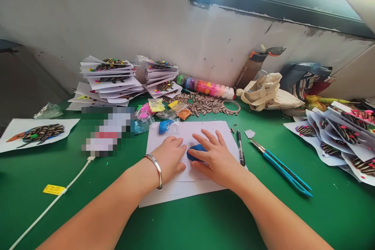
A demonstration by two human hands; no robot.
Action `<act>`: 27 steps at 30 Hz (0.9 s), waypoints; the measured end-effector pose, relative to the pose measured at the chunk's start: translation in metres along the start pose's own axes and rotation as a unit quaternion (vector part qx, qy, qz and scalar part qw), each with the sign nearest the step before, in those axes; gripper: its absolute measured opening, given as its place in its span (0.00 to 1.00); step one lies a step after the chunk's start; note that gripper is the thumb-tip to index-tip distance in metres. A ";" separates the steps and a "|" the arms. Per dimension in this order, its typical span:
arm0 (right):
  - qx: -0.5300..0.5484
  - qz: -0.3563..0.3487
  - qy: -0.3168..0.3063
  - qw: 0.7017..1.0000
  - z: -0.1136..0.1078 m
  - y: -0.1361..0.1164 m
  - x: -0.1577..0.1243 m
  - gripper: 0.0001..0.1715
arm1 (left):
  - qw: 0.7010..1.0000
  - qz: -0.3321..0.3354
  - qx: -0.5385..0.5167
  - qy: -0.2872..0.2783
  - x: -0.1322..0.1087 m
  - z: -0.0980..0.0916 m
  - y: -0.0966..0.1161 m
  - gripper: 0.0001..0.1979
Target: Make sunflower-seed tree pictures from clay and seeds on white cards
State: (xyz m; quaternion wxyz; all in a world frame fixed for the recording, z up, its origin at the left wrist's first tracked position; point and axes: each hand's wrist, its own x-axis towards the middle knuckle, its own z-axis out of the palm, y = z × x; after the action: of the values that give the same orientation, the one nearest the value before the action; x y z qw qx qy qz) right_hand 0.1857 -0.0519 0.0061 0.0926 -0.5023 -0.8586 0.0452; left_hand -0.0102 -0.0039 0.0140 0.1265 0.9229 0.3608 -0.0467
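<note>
A flat oval of blue modelling clay (192, 152) lies on white paper (164, 195). My right hand (215, 156) is over it with fingers spread, the fingertips touching the clay and hiding its right part. Just left of the clay, my left hand (170, 158) rests on the paper, thumb apart from the fingers and nothing held. A silver bangle (156, 170) circles the left wrist. Behind the hands, a small bag of blue clay (166, 125) sits on the paper's far edge. Right of the paper are a black pen (240, 148) and a blue utility knife (283, 168) with its blade showing.
Bagged coloured clay (156, 105) and striped sunflower seeds (202, 104) lie at the back. Stacks of seed pictures (114, 86) stand at back left, with more seed pictures (336, 136) at right. A white cable (55, 199) crosses the green table (181, 226). A canvas bag (263, 91) lies behind.
</note>
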 end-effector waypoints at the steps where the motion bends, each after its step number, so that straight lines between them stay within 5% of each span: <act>1: 0.002 0.001 0.003 1.000 0.000 0.001 -0.001 0.18 | 1.000 0.000 0.000 0.000 0.000 0.000 0.000 0.15; 27: 0.009 0.015 -0.034 0.999 -0.001 0.001 -0.001 0.29 | 1.000 0.004 0.012 0.016 0.001 0.007 -0.003 0.17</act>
State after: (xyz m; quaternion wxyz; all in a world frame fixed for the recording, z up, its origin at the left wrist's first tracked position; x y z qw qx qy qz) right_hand 0.1869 -0.0523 0.0064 0.0669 -0.5128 -0.8529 0.0710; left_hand -0.0117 -0.0028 0.0067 0.1099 0.9264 0.3583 -0.0357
